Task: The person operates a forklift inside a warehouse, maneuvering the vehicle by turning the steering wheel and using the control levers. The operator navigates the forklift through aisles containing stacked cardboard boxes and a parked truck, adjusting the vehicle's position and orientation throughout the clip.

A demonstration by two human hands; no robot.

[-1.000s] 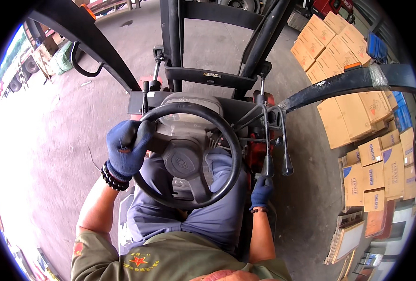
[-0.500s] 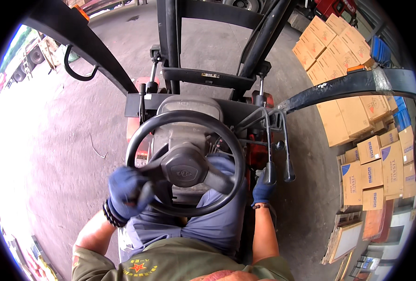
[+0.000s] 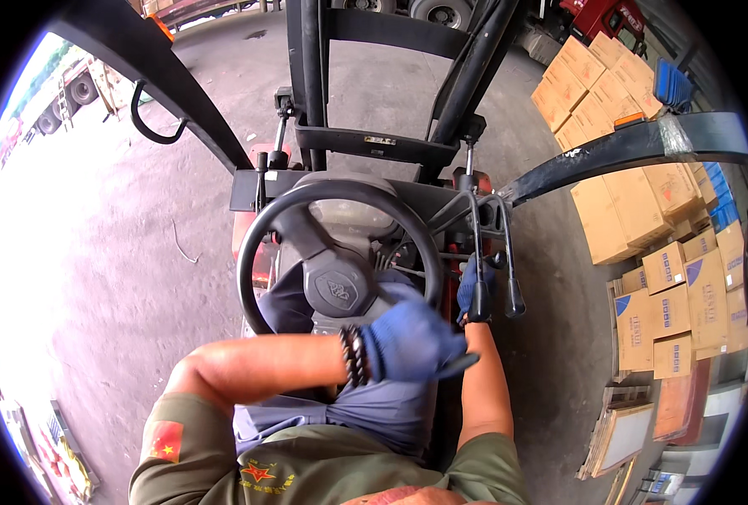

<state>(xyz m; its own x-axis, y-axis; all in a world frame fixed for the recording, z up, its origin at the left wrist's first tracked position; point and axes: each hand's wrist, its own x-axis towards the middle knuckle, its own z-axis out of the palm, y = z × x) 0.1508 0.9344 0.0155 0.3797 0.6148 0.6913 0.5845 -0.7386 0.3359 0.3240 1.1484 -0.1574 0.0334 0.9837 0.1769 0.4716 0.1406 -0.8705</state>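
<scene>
Centrally, one steering wheel [image 3: 338,288] stands over the lap [image 3: 391,406] — black, round-rimmed, its hub embossed, one thick spoke toward upper left. Left hand [image 3: 416,341]: blue-gloved, blurred, across the wheel's lower-right rim; grip cannot be told. Right hand [image 3: 468,289]: apart from the left, right of the wheel, partly behind a black-knobbed lever [image 3: 481,306]; grip hidden. Grey floor [image 3: 163,299] spreads broadly left of the wheel; a narrower strip right of it ends at stacked cartons [image 3: 635,210].

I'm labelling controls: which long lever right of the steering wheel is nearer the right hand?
The left lever, nearer the wheel: its lower end overlaps the right hand in view; the right lever doesn't.
</scene>
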